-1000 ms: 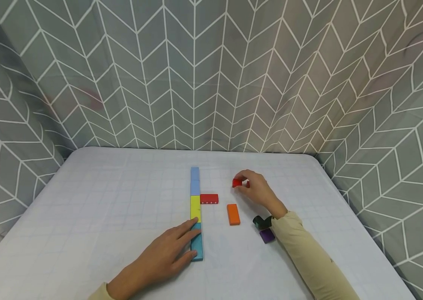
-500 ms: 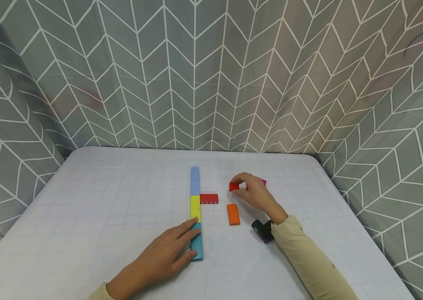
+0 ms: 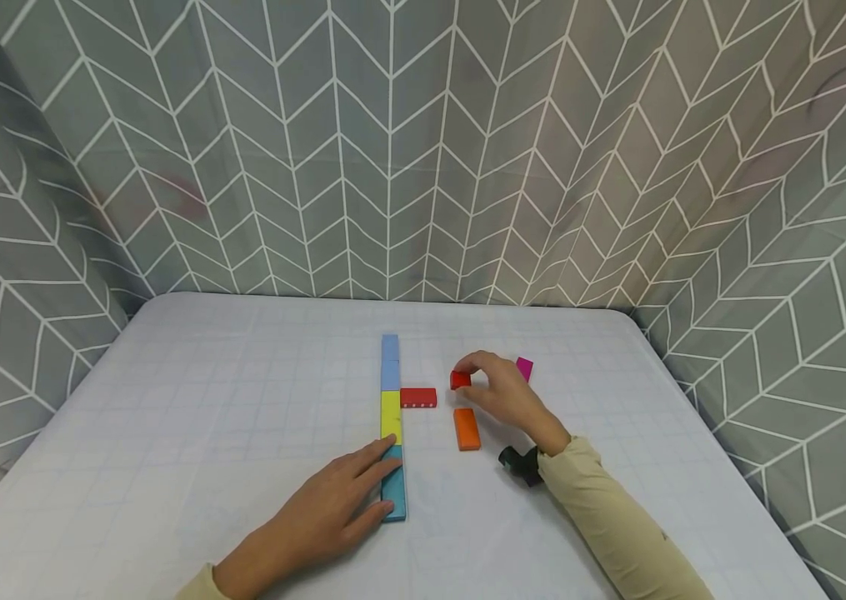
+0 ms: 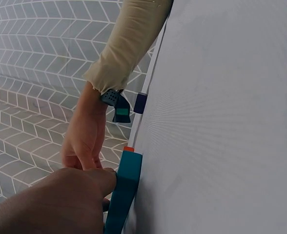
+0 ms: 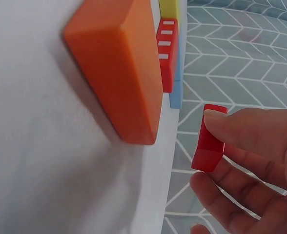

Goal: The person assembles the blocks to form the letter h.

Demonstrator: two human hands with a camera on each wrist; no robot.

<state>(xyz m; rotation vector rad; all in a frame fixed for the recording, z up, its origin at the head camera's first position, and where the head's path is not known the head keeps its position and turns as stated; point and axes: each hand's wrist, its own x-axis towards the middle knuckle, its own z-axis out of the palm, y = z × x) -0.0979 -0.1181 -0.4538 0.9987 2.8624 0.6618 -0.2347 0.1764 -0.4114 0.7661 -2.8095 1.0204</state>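
My right hand (image 3: 508,396) pinches a small red block (image 3: 460,380) between thumb and fingers. In the right wrist view the red block (image 5: 211,146) appears raised off the table. My left hand (image 3: 332,504) rests with its fingertips on a teal block (image 3: 396,477). Beyond it, a yellow block (image 3: 390,413) and light blue blocks (image 3: 390,367) continue the straight row. A red block with white marks (image 3: 418,398) juts rightward from the row. Nearest below my right hand lies an orange block (image 3: 467,429), apart from the row.
A magenta block (image 3: 524,367) shows behind my right hand. The left wrist view has a dark purple block (image 4: 140,103) near a dark device (image 4: 116,105) at the right wrist. A patterned curtain (image 3: 392,150) borders the white table (image 3: 205,400).
My right hand has moved left and slightly nearer with the red block, uncovering the magenta block. The purple block is now hidden in the head view. My left hand stays put.
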